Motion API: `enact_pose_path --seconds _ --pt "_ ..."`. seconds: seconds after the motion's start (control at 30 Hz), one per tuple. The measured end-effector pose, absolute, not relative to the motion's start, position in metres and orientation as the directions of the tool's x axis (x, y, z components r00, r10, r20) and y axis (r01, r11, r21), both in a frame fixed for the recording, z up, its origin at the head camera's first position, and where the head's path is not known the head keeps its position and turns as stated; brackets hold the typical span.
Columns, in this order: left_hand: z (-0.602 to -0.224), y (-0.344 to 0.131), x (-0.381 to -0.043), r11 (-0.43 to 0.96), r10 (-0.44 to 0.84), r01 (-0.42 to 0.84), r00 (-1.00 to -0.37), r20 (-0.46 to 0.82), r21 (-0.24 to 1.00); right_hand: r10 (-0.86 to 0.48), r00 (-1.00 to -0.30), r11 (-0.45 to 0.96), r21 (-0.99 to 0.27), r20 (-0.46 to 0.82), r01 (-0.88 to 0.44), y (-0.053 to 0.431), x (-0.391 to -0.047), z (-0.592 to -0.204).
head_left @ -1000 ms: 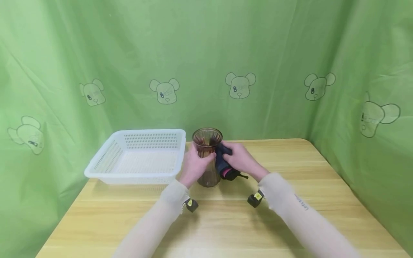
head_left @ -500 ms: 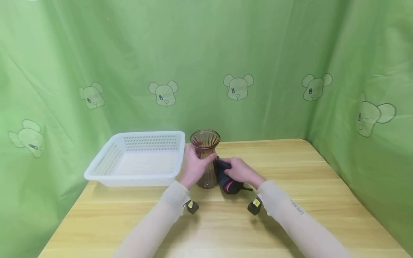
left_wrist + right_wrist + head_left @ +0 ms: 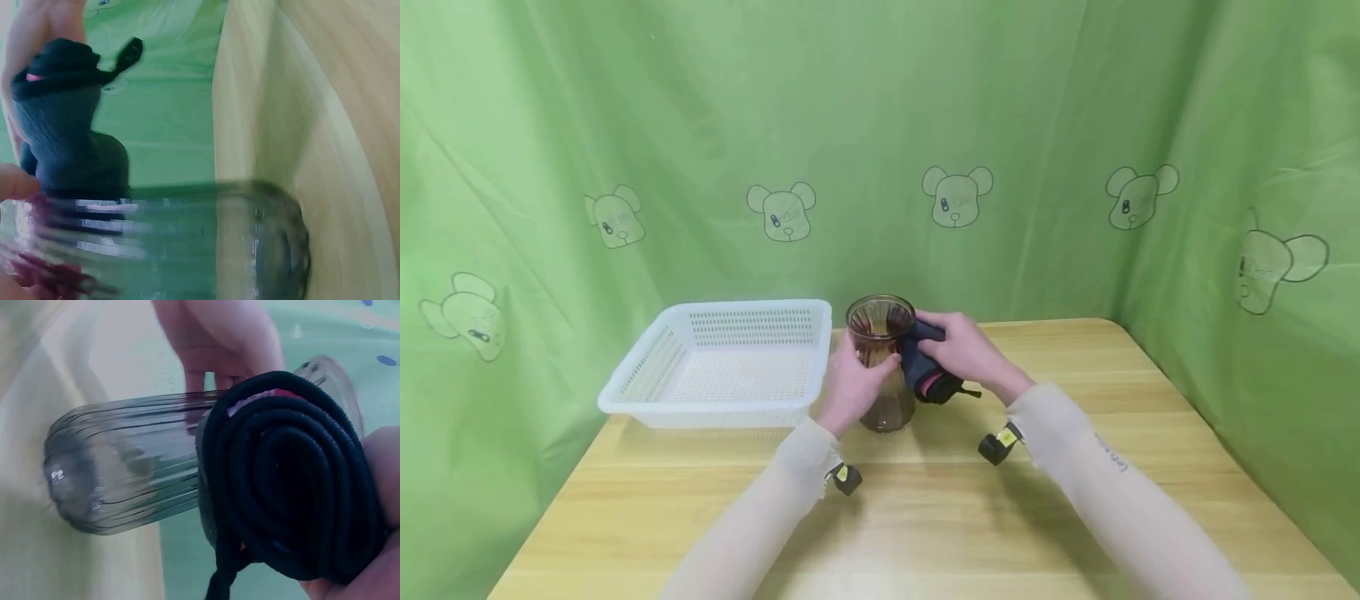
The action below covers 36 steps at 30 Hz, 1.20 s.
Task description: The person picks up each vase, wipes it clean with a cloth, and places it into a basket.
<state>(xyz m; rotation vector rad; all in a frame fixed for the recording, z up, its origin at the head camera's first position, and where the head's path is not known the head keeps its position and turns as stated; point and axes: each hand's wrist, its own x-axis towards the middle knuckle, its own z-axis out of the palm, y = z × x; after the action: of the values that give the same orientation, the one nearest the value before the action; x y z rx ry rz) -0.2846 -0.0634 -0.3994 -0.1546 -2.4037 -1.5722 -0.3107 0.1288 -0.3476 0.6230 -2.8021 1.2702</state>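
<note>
A tall, ribbed, brownish see-through glass vase (image 3: 887,408) stands upright on the table, its flared rim at the top. My left hand (image 3: 852,379) grips it round the narrow neck, thumb across the front. My right hand (image 3: 964,350) holds a rolled dark navy cloth (image 3: 917,358) against the vase's right side, just under the rim. The right wrist view shows the cloth's coiled end (image 3: 287,481), with a strip of pink in the roll and a short loop hanging off. In the left wrist view, the cloth (image 3: 62,131) meets the vase wall (image 3: 181,250).
A white plastic basket (image 3: 715,419) with slotted walls stands to the left, close to my left hand. The wooden table (image 3: 925,533) runs back to a green curtain (image 3: 865,125) with bear-head prints, which also hangs on both sides.
My right hand slid the cloth down along the vase's side, then brought it back up near the rim. My left hand kept its grip on the neck, and the vase barely shifted.
</note>
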Motion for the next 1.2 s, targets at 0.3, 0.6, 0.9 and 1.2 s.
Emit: enact_pose_path --seconds 0.3,0.6,0.9,1.2 --pt "-0.397 -0.058 -0.286 0.333 -0.068 0.206 -0.968 0.241 0.920 -0.389 -0.916 0.678 -0.642 0.100 -0.358 0.124 -0.309 -0.395" --pt "-0.403 -0.055 -0.288 0.274 -0.116 0.224 -0.958 0.263 0.935 -0.408 -0.911 0.697 -0.664 -0.059 -0.270 0.131 -0.313 -0.427" --pt "-0.404 -0.058 -0.287 0.365 -0.132 0.235 -0.945 0.300 0.901 -0.428 -0.902 0.646 -0.681 0.051 -0.345 0.136 -0.310 -0.379" --pt "-0.403 -0.060 -0.284 0.370 -0.104 0.231 -0.952 0.287 0.900 -0.373 -0.916 0.594 -0.720 0.147 -0.358 0.131 -0.307 -0.350"
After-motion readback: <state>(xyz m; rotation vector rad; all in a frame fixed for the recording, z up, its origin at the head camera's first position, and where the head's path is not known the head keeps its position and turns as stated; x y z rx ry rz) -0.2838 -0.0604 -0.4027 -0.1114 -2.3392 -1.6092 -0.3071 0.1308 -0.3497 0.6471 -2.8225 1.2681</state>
